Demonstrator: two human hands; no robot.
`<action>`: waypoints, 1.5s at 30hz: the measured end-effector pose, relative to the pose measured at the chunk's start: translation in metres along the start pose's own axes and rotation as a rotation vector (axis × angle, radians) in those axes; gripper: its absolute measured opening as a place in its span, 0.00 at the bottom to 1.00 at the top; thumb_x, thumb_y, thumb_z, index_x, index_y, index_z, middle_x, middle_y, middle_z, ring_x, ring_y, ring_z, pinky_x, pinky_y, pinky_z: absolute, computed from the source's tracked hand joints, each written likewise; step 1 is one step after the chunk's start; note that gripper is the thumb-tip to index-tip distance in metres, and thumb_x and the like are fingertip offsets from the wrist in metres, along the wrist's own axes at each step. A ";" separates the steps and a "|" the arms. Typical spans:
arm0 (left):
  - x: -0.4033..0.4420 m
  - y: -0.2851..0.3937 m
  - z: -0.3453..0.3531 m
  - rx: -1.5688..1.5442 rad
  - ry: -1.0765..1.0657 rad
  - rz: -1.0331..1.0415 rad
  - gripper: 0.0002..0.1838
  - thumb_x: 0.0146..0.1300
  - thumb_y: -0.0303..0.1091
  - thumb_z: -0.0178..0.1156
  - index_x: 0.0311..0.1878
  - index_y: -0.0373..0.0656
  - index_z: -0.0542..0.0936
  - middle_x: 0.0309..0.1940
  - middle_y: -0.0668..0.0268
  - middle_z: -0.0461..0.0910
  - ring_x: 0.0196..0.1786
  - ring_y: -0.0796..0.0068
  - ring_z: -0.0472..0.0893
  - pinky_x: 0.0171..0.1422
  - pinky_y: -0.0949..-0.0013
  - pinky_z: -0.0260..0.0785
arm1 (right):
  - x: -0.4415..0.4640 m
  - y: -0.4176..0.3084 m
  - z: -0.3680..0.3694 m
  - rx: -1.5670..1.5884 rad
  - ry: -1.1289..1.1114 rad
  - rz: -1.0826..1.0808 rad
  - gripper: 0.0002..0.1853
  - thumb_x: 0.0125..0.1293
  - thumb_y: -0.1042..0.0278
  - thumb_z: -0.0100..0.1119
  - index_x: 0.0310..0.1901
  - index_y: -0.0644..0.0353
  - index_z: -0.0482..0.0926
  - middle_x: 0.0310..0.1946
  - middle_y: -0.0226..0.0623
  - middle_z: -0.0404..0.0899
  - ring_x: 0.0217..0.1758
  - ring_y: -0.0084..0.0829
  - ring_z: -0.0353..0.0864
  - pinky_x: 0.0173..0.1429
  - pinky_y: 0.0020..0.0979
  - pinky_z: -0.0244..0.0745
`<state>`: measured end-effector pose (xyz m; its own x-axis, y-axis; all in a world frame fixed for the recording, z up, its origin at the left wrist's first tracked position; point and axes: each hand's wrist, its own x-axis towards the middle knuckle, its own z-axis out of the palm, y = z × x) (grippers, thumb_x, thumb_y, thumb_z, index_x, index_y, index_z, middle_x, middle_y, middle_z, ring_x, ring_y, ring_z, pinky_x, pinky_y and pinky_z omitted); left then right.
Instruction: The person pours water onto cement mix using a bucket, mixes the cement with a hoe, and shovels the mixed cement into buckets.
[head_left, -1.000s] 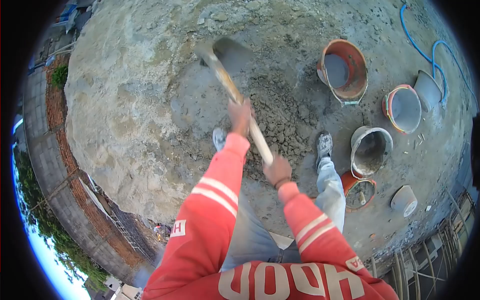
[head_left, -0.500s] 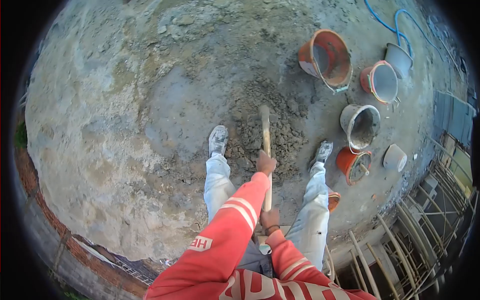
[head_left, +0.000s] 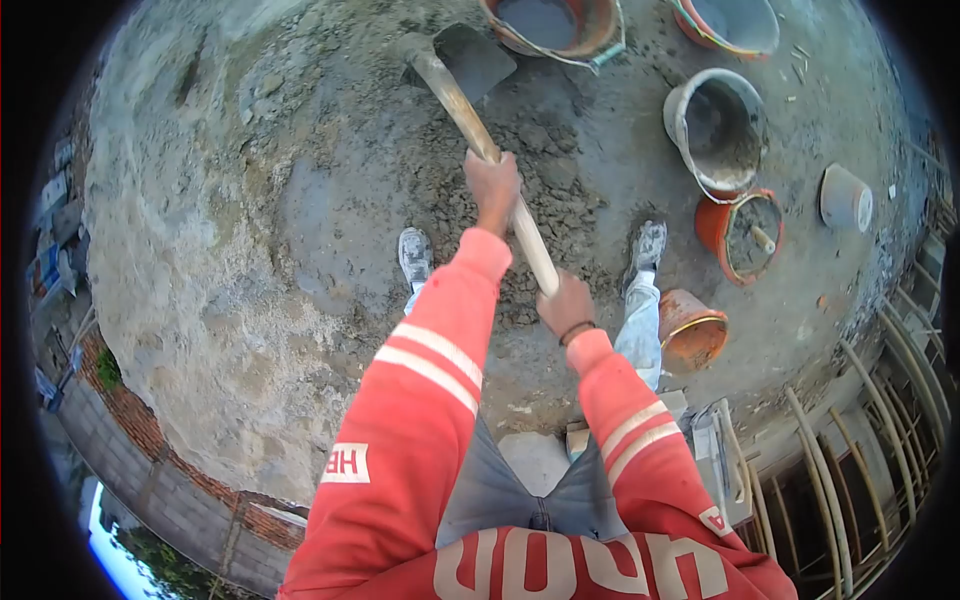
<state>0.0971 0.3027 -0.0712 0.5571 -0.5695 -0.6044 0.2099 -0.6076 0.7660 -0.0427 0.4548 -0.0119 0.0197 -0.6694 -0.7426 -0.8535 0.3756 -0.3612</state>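
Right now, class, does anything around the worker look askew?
Yes: beside the right leg, an orange bucket looks tipped onto its side. Farther right, a pale bucket seems upturned, no opening showing. Both contrast with the upright grey bucket.

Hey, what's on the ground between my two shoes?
In the head view, clumpy grey mortar-like mix lies between your left shoe and right shoe, with the hoe's wooden handle slanting above it.

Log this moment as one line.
left hand: gripping hoe handle midway | right hand: gripping handle's near end | grey mix: ahead | buckets: at right
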 end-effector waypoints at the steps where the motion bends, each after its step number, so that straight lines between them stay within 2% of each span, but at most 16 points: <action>1: 0.004 -0.030 0.011 0.014 -0.011 0.000 0.07 0.56 0.25 0.55 0.38 0.36 0.70 0.19 0.63 0.72 0.13 0.72 0.72 0.16 0.68 0.66 | 0.001 0.006 0.004 0.071 0.014 0.040 0.12 0.53 0.63 0.61 0.36 0.63 0.79 0.31 0.56 0.80 0.37 0.55 0.81 0.41 0.49 0.77; 3: 0.013 -0.109 0.019 0.485 -0.081 0.048 0.17 0.53 0.29 0.60 0.44 0.29 0.71 0.23 0.51 0.78 0.19 0.61 0.80 0.21 0.62 0.72 | -0.019 0.005 0.017 0.151 0.001 0.191 0.14 0.52 0.63 0.62 0.33 0.67 0.80 0.30 0.58 0.80 0.37 0.57 0.80 0.41 0.48 0.77; 5: -0.039 -0.117 0.011 0.564 -0.249 -0.355 0.21 0.52 0.30 0.61 0.45 0.24 0.72 0.24 0.47 0.79 0.23 0.55 0.83 0.25 0.59 0.74 | -0.068 0.015 0.027 0.164 -0.061 0.335 0.16 0.51 0.61 0.64 0.33 0.69 0.80 0.32 0.60 0.80 0.39 0.58 0.80 0.43 0.47 0.77; 7: -0.078 -0.132 -0.007 0.624 -0.257 -0.429 0.17 0.51 0.29 0.60 0.41 0.25 0.71 0.19 0.53 0.78 0.20 0.60 0.81 0.22 0.61 0.73 | -0.117 0.020 0.024 0.190 -0.104 0.396 0.18 0.49 0.60 0.65 0.33 0.69 0.80 0.33 0.60 0.80 0.40 0.58 0.80 0.44 0.48 0.77; 9: -0.105 -0.149 -0.023 0.339 -0.225 -0.426 0.07 0.53 0.26 0.55 0.32 0.33 0.70 0.16 0.63 0.71 0.14 0.70 0.72 0.15 0.65 0.66 | -0.128 0.027 0.011 0.179 -0.100 0.339 0.18 0.49 0.59 0.65 0.34 0.68 0.79 0.32 0.59 0.80 0.38 0.58 0.80 0.44 0.48 0.77; 14: -0.186 -0.085 -0.034 0.113 -0.146 -0.574 0.07 0.56 0.25 0.56 0.35 0.38 0.68 0.20 0.67 0.68 0.17 0.74 0.70 0.19 0.68 0.68 | -0.196 0.088 -0.049 0.076 -0.186 0.072 0.15 0.50 0.61 0.63 0.34 0.66 0.78 0.28 0.56 0.80 0.33 0.58 0.79 0.41 0.49 0.76; 17: -0.204 -0.070 -0.027 -0.331 -0.143 -0.791 0.10 0.55 0.26 0.60 0.35 0.41 0.68 0.20 0.67 0.68 0.18 0.74 0.70 0.22 0.66 0.69 | -0.210 0.140 -0.101 -0.107 -0.267 0.008 0.13 0.51 0.61 0.60 0.33 0.63 0.77 0.26 0.53 0.80 0.32 0.55 0.80 0.39 0.49 0.76; 19: -0.194 -0.081 -0.014 -0.382 0.152 -0.831 0.13 0.54 0.26 0.63 0.35 0.44 0.67 0.20 0.68 0.68 0.18 0.74 0.69 0.23 0.66 0.68 | -0.206 0.175 -0.111 -0.168 -0.291 -0.014 0.13 0.51 0.61 0.60 0.34 0.61 0.77 0.26 0.52 0.80 0.31 0.54 0.80 0.38 0.49 0.76; 24: -0.186 -0.046 0.007 -0.392 0.182 -0.533 0.13 0.55 0.26 0.65 0.33 0.46 0.67 0.18 0.70 0.65 0.17 0.76 0.66 0.22 0.69 0.66 | -0.140 0.215 -0.084 -0.251 -0.188 -0.071 0.15 0.47 0.59 0.62 0.38 0.53 0.77 0.24 0.45 0.80 0.30 0.52 0.81 0.38 0.50 0.77; 30: -0.087 0.016 0.031 -0.280 0.019 -0.121 0.08 0.58 0.25 0.61 0.34 0.41 0.70 0.18 0.69 0.69 0.16 0.77 0.70 0.21 0.70 0.66 | -0.046 0.127 -0.042 0.060 0.018 -0.132 0.14 0.46 0.64 0.63 0.37 0.55 0.79 0.25 0.50 0.80 0.32 0.54 0.80 0.37 0.49 0.75; 33: -0.049 -0.048 0.044 0.165 -0.079 -0.136 0.08 0.57 0.28 0.60 0.37 0.38 0.73 0.19 0.64 0.73 0.18 0.72 0.74 0.22 0.68 0.67 | -0.066 0.107 0.026 0.265 -0.064 0.160 0.13 0.49 0.63 0.63 0.33 0.64 0.80 0.27 0.56 0.79 0.34 0.57 0.80 0.39 0.49 0.76; 35: -0.048 -0.164 0.021 0.553 -0.185 -0.306 0.15 0.54 0.33 0.60 0.40 0.32 0.75 0.23 0.55 0.78 0.22 0.66 0.80 0.26 0.64 0.71 | -0.126 0.083 0.066 0.311 -0.103 0.452 0.13 0.51 0.63 0.61 0.33 0.64 0.81 0.30 0.57 0.80 0.38 0.56 0.81 0.43 0.49 0.76; 37: -0.084 -0.241 -0.001 0.829 -0.242 -0.426 0.20 0.52 0.34 0.61 0.45 0.30 0.76 0.36 0.43 0.81 0.42 0.49 0.83 0.45 0.56 0.75 | -0.174 0.079 0.077 0.331 -0.147 0.526 0.13 0.50 0.64 0.60 0.34 0.65 0.82 0.30 0.58 0.80 0.39 0.56 0.81 0.43 0.48 0.76; 39: -0.127 -0.263 -0.009 0.803 -0.125 -0.288 0.13 0.53 0.32 0.63 0.36 0.32 0.76 0.20 0.60 0.77 0.18 0.66 0.77 0.22 0.62 0.69 | -0.195 0.092 0.073 0.321 -0.113 0.498 0.13 0.50 0.64 0.60 0.33 0.64 0.82 0.30 0.58 0.80 0.39 0.55 0.81 0.43 0.48 0.77; 42: -0.137 -0.237 -0.024 0.729 -0.099 -0.127 0.12 0.55 0.32 0.63 0.37 0.35 0.75 0.19 0.63 0.76 0.17 0.70 0.76 0.20 0.65 0.68 | -0.215 0.094 0.075 0.297 -0.109 0.552 0.11 0.49 0.65 0.60 0.33 0.62 0.82 0.28 0.55 0.80 0.35 0.55 0.81 0.41 0.49 0.76; 45: -0.118 -0.117 -0.016 0.409 -0.152 -0.133 0.09 0.57 0.30 0.61 0.36 0.37 0.72 0.18 0.66 0.73 0.14 0.74 0.73 0.18 0.69 0.66 | -0.183 0.082 0.058 0.270 -0.065 0.365 0.11 0.49 0.65 0.61 0.34 0.60 0.82 0.28 0.53 0.81 0.33 0.55 0.81 0.39 0.49 0.76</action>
<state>0.0195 0.4496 -0.0862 0.4162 -0.5279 -0.7404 -0.0799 -0.8323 0.5485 -0.0857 0.6451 0.0615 -0.2169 -0.4237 -0.8795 -0.6447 0.7387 -0.1968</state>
